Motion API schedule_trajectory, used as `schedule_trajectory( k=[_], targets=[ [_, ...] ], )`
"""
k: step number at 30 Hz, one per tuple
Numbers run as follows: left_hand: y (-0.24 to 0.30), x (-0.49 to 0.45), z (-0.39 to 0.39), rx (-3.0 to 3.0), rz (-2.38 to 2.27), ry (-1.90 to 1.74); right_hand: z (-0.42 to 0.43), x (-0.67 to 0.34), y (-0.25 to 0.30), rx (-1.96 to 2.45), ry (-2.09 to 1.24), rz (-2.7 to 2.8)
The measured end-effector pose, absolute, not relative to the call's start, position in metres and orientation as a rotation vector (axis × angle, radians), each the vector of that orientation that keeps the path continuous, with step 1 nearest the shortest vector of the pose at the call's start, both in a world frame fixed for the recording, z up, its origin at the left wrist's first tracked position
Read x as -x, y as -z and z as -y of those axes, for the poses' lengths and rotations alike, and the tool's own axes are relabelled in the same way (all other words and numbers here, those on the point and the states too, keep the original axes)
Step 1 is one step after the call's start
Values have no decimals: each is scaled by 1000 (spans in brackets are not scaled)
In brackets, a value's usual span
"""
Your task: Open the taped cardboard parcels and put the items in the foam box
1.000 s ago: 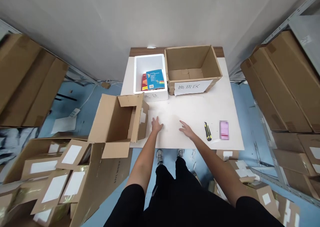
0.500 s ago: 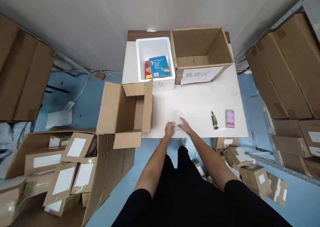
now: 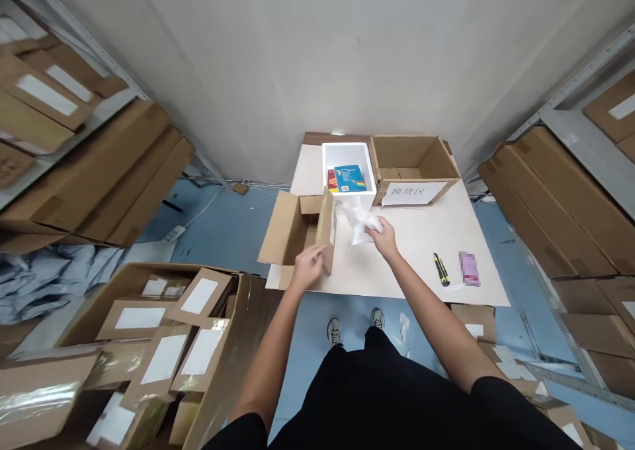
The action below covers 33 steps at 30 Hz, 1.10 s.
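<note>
My right hand (image 3: 384,237) is closed around a crumpled, whitish see-through plastic wrap (image 3: 356,222), lifted over the table. On the left, my left hand (image 3: 308,266) has its fingers curled against the right-hand flap (image 3: 325,222) of an open cardboard box (image 3: 284,228). That box stands at the table's left edge with its flaps spread; part of its inside is hidden by the flap and hand. Behind it, a white foam box (image 3: 347,149) holds a blue book (image 3: 350,179) and a red book (image 3: 332,180).
A larger open carton (image 3: 414,142) with a handwritten paper sign stands at the back right. A yellow-black box cutter (image 3: 441,269) and a blurred pink item (image 3: 469,269) lie on the white table (image 3: 407,258). Left of the table, a big carton (image 3: 243,304) holds several labelled parcels.
My right hand has raised the plastic wrap off the table. My left hand has let go of it and moved left to the box flap. The view has tilted up and turned left.
</note>
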<state>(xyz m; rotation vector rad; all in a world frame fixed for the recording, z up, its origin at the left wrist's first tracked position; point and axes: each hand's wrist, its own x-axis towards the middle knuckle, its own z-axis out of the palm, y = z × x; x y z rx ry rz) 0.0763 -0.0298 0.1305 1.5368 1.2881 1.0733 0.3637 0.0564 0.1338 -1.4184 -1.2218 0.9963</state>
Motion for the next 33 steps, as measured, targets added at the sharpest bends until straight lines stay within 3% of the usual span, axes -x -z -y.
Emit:
schedule_trajectory(
  k=[5, 10, 12, 16, 22, 28, 33],
  targets=[
    [-143, 10, 20, -1579, -1487, -1147, -76, -241, -184, 1278, -781, 1446],
    [-104, 31, 22, -1979, -1693, -332, -84, -178, -173, 1571, -679, 2064],
    [-86, 31, 27, -2001, -1687, -190, -79, -173, -160, 1715, -779, 2487],
    [-57, 24, 37, -2050, -1727, -334, -53, -187, -136, 1759, -840, 2817],
    [-32, -19, 65, -2009, -1835, -621, 14, -249, -97, 1788, -444, 2544],
    [-26, -76, 104, -2103, -1740, -764, 86, -330, -68, 1814, -425, 2469],
    [-46, -127, 112, -2225, -1610, -813, 113, -390, -81, 1832, -277, 2241]
  ],
)
